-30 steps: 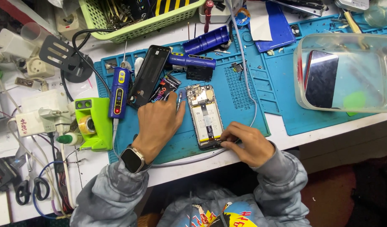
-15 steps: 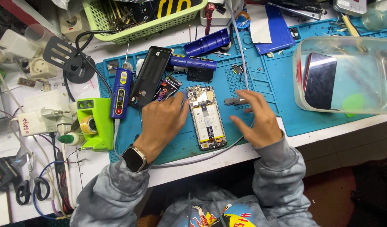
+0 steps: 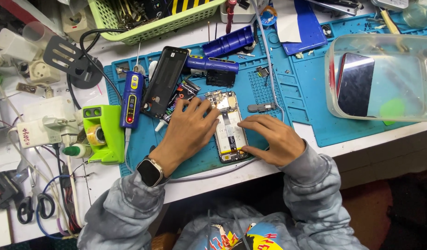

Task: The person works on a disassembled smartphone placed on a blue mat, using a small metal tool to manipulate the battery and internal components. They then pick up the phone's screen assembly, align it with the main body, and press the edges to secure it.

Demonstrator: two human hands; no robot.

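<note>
The left hand [image 3: 191, 127] lies flat with fingers spread loosely, its fingertips resting on the left edge and upper part of an opened smartphone [image 3: 228, 126] whose circuit board and battery show; a smartwatch [image 3: 150, 171] sits on that wrist; the right hand [image 3: 269, 139] rests palm down just right of the phone, fingers held together and stretched leftward so that the tips touch the phone's lower middle; neither hand pinches anything. The phone lies upright along the front part of a blue repair mat [image 3: 315, 92] on the white surface [image 3: 361, 136]; just left of the left hand lie a black phone back cover [image 3: 165, 81] and a blue electric screwdriver [image 3: 131, 98]; a green holder with a roll of tape [image 3: 102, 132] stands further left; a small grey part [image 3: 262, 107] lies just above the right hand; a clear plastic container [image 3: 385, 78] holding a dark screen panel sits well to the right.
</note>
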